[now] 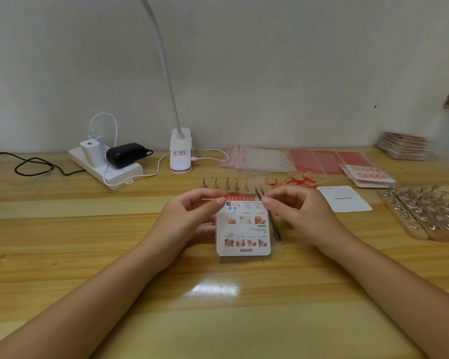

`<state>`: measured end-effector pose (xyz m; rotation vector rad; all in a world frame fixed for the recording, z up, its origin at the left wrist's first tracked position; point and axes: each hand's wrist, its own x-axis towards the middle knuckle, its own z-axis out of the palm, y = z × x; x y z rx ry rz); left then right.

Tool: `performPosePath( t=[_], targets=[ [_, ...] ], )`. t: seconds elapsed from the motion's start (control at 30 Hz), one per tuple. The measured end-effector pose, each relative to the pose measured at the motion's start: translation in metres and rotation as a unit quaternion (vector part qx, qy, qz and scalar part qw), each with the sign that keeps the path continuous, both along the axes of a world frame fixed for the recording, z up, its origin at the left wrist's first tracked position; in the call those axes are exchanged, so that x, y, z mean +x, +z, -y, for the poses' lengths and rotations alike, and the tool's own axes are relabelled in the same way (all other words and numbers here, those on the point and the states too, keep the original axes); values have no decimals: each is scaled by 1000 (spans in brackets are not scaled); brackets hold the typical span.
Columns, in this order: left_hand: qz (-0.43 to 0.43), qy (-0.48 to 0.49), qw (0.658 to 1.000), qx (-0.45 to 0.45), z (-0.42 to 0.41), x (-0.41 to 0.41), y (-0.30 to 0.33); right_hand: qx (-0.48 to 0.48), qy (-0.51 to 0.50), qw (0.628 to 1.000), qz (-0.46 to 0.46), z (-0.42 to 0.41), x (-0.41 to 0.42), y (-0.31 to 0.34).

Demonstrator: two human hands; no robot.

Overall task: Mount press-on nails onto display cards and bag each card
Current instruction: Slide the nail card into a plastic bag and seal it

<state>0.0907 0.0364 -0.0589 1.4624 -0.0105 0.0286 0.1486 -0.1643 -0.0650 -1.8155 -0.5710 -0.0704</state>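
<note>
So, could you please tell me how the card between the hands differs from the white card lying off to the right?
The card between the hands shows printed instruction pictures and text; the white card on the right is nearly blank, with one short line of print. The first sits inside a clear bag, its top pinched by the left hand and right hand; the second lies bare and untouched. Both are rounded-corner cards on the wooden table.

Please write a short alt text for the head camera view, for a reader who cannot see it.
Two bare hands, the left hand and the right hand, pinch the top corners of a clear bag that holds a printed display card over a wooden table. Behind it are small metal stands, tweezers, spare bags and a clip lamp.
</note>
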Motion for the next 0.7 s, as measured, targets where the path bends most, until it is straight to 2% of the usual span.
performPosePath(
  t=[0.1,0.3,0.57,0.7],
  targets=[
    [5,-8,998,62,-3,1,3,15,7,1000,2,0,0,-3],
    [8,-15,995,100,-6,1,5,28,39,999,-7,-1,-2,-1],
    [-27,-17,998,59,-4,3,3,22,43,999,-6,-3,-5,2],
    [-26,-3,999,48,-2,2,2,-11,67,998,-5,-4,-7,4]
  ],
)
